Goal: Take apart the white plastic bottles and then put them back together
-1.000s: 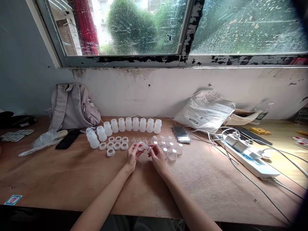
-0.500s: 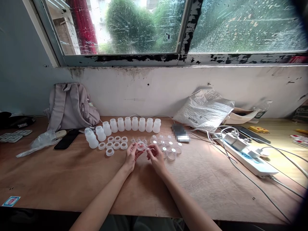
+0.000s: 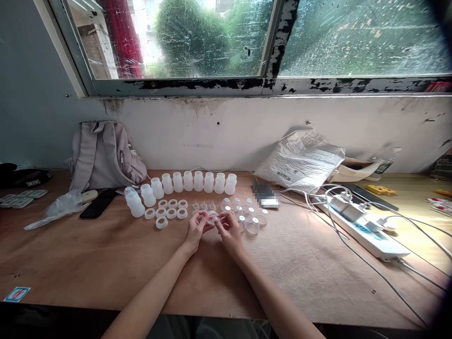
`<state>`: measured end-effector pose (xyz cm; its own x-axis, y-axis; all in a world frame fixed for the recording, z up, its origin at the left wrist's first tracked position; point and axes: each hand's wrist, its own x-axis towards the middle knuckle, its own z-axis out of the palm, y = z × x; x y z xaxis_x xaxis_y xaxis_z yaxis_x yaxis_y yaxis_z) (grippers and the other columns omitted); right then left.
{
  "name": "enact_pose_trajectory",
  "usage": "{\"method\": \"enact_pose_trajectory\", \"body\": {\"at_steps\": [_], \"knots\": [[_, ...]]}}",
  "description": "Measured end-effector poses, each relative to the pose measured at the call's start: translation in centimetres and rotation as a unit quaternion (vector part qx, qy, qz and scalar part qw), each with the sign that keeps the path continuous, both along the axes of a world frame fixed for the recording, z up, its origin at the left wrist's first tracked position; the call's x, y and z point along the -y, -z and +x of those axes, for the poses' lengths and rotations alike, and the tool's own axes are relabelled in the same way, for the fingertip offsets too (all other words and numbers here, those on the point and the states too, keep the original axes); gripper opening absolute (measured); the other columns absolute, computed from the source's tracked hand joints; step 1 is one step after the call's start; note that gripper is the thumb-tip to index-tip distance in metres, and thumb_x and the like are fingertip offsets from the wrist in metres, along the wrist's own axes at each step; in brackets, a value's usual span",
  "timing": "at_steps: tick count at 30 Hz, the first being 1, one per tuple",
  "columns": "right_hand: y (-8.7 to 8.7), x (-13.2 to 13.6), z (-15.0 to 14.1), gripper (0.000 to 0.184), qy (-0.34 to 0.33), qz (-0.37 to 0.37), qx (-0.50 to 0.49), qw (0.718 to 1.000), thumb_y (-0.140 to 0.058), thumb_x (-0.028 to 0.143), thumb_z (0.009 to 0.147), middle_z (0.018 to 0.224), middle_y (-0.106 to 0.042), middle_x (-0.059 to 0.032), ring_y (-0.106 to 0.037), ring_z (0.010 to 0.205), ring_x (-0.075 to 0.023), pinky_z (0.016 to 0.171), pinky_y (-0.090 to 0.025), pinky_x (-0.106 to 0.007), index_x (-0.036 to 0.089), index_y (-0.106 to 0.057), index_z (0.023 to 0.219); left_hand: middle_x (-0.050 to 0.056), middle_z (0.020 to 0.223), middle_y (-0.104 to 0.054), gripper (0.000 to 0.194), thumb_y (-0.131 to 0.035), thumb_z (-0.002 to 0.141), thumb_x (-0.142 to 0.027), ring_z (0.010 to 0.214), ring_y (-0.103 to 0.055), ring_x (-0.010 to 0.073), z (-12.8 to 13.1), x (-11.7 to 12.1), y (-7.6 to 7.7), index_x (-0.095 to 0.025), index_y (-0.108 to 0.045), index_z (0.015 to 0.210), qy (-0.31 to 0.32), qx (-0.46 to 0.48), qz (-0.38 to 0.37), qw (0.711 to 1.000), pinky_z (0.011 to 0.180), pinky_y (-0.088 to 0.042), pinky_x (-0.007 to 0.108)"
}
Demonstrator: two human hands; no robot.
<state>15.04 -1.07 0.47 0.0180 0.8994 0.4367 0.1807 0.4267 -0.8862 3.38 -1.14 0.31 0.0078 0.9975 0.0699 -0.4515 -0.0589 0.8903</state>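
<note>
My left hand (image 3: 195, 230) and my right hand (image 3: 228, 230) meet over the wooden table (image 3: 106, 263), both pinched on one small clear plastic piece (image 3: 213, 218) held between their fingertips. Just behind them lies a row of small clear nipple-like parts (image 3: 204, 206). Left of my hands lie several white rings (image 3: 172, 210). To the right sit several clear round caps (image 3: 252, 225). A curved row of white plastic bottles (image 3: 197, 182) stands further back.
A grey backpack (image 3: 103, 155) leans on the wall at left, with a black phone (image 3: 93, 207) and a plastic bag (image 3: 58, 208) in front. A power strip (image 3: 367, 234) with plugs and cables lies right, behind it a crumpled white bag (image 3: 300, 162).
My hands have stayed in place, their fingers shifting a little on the clear piece, which now sits slightly lower. The view has drifted a little.
</note>
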Motion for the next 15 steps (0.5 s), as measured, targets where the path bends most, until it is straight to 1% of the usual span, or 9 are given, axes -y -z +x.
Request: {"method": "enact_pose_trajectory", "body": {"at_steps": [3,5,10,12,15], "knots": [[0.21,-0.29,-0.04,0.019,0.024,-0.028,-0.009,0.999,-0.055,0.033,0.072,0.072,-0.047,0.0007,-0.046,0.055,-0.0096,0.046,-0.041,-0.021,0.020,-0.042,0.079,0.000,0.073,-0.058,0.026,-0.060,0.069,-0.037,0.069,-0.060,0.0128,0.09,0.04,0.08,-0.016,-0.051,0.080,0.001,-0.029,0.010,1.000,0.068,-0.051,0.030],[0.38,-0.46,-0.01,0.022,0.031,-0.041,-0.011,0.999,-0.056,0.034,0.071,0.071,-0.048,0.0014,-0.046,0.052,-0.0093,0.045,-0.040,-0.022,0.020,-0.040,0.081,0.000,0.072,-0.058,0.026,-0.059,0.070,-0.038,0.069,-0.060,0.0133,0.14,0.08,0.04,-0.016,-0.051,0.080,0.013,-0.039,0.014,0.999,0.068,-0.051,0.030],[0.60,-0.74,0.09,0.024,0.018,-0.047,0.001,0.999,-0.054,0.038,0.070,0.071,-0.054,-0.0010,-0.050,0.054,-0.0120,0.046,-0.041,-0.023,0.020,-0.046,0.084,0.004,0.077,-0.063,0.029,-0.057,0.070,-0.041,0.074,-0.062,0.0177,0.15,0.33,-0.43,-0.016,-0.050,0.084,0.033,-0.063,0.009,0.997,0.070,-0.051,0.033],[0.65,-0.82,0.13,0.024,0.015,-0.048,0.009,0.999,-0.053,0.040,0.070,0.069,-0.055,-0.0017,-0.051,0.055,-0.0133,0.045,-0.040,-0.024,0.019,-0.048,0.082,0.005,0.080,-0.064,0.030,-0.056,0.071,-0.042,0.075,-0.063,0.0191,0.10,0.42,-0.54,-0.016,-0.050,0.086,0.044,-0.068,0.012,0.997,0.070,-0.051,0.034],[0.75,-0.89,0.18,0.022,0.014,-0.054,0.019,0.998,-0.052,0.040,0.070,0.067,-0.056,-0.0020,-0.052,0.055,-0.0140,0.045,-0.040,-0.024,0.019,-0.049,0.077,0.006,0.081,-0.066,0.030,-0.056,0.071,-0.039,0.074,-0.063,0.0189,0.05,0.46,-0.40,-0.016,-0.051,0.090,0.057,-0.088,0.033,0.994,0.068,-0.052,0.033]]}}
